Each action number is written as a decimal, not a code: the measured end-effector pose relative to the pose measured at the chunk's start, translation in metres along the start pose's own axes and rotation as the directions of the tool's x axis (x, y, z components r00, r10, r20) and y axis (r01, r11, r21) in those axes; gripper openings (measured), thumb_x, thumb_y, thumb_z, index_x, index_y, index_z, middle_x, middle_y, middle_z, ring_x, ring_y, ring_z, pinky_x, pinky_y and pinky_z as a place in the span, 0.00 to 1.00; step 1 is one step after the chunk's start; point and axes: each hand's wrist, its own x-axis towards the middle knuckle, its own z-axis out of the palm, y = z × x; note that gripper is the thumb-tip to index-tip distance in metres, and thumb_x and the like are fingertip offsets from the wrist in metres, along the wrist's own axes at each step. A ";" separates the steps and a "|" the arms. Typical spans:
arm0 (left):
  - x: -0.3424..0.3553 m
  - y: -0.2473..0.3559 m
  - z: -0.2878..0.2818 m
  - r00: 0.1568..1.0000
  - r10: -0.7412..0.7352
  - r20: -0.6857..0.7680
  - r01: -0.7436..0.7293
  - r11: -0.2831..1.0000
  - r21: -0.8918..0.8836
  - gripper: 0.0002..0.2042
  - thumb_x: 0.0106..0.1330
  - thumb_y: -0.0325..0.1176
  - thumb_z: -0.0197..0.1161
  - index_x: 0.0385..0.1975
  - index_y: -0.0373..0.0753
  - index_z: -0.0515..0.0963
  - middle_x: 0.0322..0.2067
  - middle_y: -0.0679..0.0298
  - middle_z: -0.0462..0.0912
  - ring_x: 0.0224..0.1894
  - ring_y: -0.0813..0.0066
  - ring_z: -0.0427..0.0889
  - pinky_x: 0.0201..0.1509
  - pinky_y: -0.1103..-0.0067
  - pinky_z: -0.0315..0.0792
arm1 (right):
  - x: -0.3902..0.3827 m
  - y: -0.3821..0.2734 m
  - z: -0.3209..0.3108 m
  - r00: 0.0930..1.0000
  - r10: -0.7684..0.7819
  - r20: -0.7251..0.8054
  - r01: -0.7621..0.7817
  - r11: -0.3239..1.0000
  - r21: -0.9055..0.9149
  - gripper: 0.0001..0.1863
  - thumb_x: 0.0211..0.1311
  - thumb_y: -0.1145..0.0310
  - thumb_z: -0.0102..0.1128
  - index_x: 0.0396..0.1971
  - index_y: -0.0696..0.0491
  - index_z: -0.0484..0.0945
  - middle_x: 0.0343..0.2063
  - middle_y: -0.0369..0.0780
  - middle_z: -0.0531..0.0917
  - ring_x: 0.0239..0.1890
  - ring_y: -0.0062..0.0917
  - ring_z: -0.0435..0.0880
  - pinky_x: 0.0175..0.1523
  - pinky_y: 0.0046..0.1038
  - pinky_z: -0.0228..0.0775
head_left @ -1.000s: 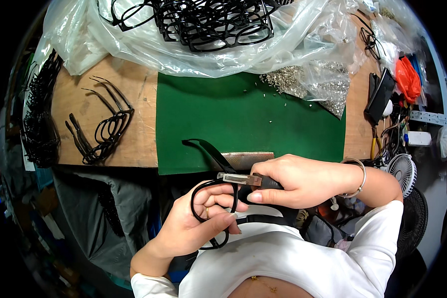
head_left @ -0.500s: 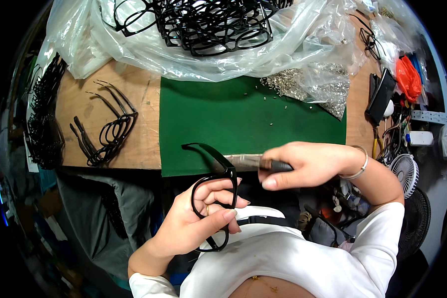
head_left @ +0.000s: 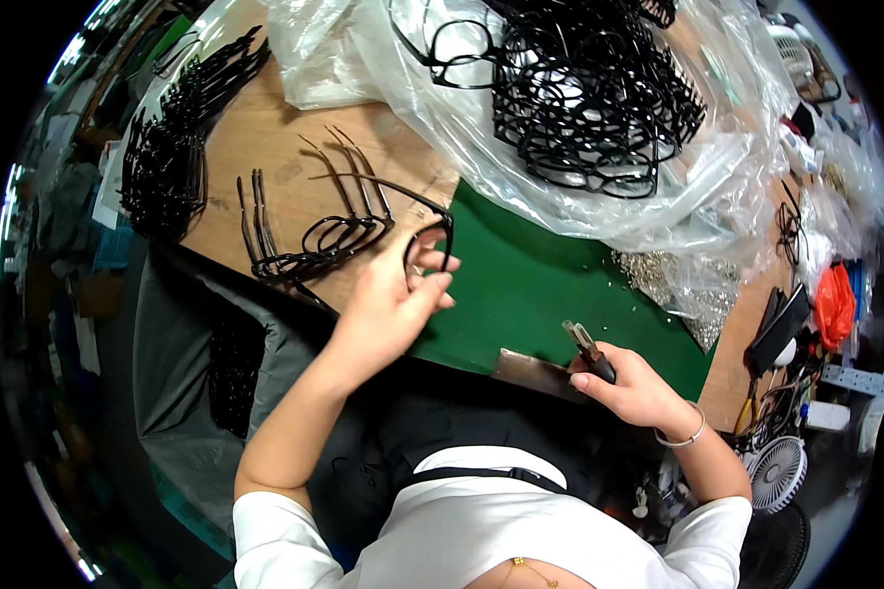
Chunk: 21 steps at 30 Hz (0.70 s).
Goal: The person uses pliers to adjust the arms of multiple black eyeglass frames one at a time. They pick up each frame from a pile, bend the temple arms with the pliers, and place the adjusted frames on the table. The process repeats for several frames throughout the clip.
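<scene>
My left hand (head_left: 383,309) is closed on a black eyeglass frame (head_left: 449,234), one temple reaching out over the wooden tabletop. Right beside it, several similar frames (head_left: 349,234) stand nested in a row with their temples up. My right hand (head_left: 631,381) grips a short tool (head_left: 599,365) with a dark handle and a forked metal tip, at the front edge of the green mat (head_left: 521,285). A flat metal-coloured strip (head_left: 525,371) lies along that edge next to the tool. Part of the held frame is hidden by my left fingers.
A big heap of black frames (head_left: 580,118) lies on clear plastic sheeting (head_left: 413,98) at the back. Small metal parts (head_left: 648,275) spill from a clear bag onto the mat. More frames (head_left: 167,167) are stacked far left. A white fan (head_left: 778,471) stands at right.
The view has swung. My left hand has carried the eyeglass frame away from my body, leftward to the row of frames. My right hand, still gripping the tool, is now farther from the left.
</scene>
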 end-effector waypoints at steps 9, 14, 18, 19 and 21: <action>0.027 -0.021 -0.074 0.930 0.354 0.099 -0.146 0.111 0.983 0.17 0.56 0.36 0.57 0.42 0.35 0.69 0.33 0.55 0.71 0.37 0.55 0.69 0.40 0.69 0.65 | 0.003 -0.005 -0.001 0.995 -0.075 -0.059 0.076 0.997 0.015 0.15 0.55 0.61 0.54 0.32 0.59 0.71 0.22 0.42 0.75 0.27 0.27 0.74 0.35 0.27 0.65; 0.040 -0.001 -0.067 0.885 0.430 0.176 -0.299 0.236 0.925 0.21 0.53 0.36 0.61 0.43 0.32 0.67 0.35 0.54 0.71 0.39 0.58 0.69 0.43 0.70 0.65 | -0.009 -0.002 -0.007 0.990 -0.077 -0.122 0.079 0.997 0.012 0.15 0.55 0.62 0.54 0.33 0.59 0.71 0.27 0.45 0.76 0.30 0.31 0.76 0.37 0.29 0.66; 0.098 0.052 -0.010 0.667 0.733 0.130 -0.499 0.311 0.809 0.13 0.54 0.32 0.59 0.38 0.35 0.70 0.32 0.55 0.73 0.37 0.59 0.72 0.42 0.71 0.66 | -0.010 0.001 -0.001 0.976 -0.114 -0.183 0.117 0.993 0.010 0.14 0.54 0.63 0.55 0.33 0.59 0.71 0.27 0.45 0.76 0.31 0.31 0.76 0.38 0.29 0.67; 0.121 0.061 0.000 0.598 0.791 0.130 -0.525 0.264 0.809 0.12 0.54 0.31 0.59 0.37 0.36 0.70 0.33 0.55 0.73 0.37 0.59 0.72 0.41 0.71 0.66 | -0.011 0.000 0.000 0.971 -0.132 -0.198 0.135 0.991 0.001 0.14 0.54 0.63 0.55 0.33 0.59 0.71 0.27 0.45 0.76 0.31 0.31 0.76 0.38 0.28 0.67; 0.161 0.079 -0.005 0.474 0.879 0.059 -0.394 0.151 0.907 0.10 0.57 0.34 0.56 0.34 0.35 0.72 0.31 0.53 0.75 0.35 0.57 0.74 0.38 0.71 0.67 | -0.016 -0.005 -0.001 0.980 -0.125 -0.153 0.124 0.992 -0.017 0.13 0.54 0.64 0.55 0.32 0.59 0.71 0.27 0.45 0.76 0.32 0.31 0.76 0.39 0.28 0.67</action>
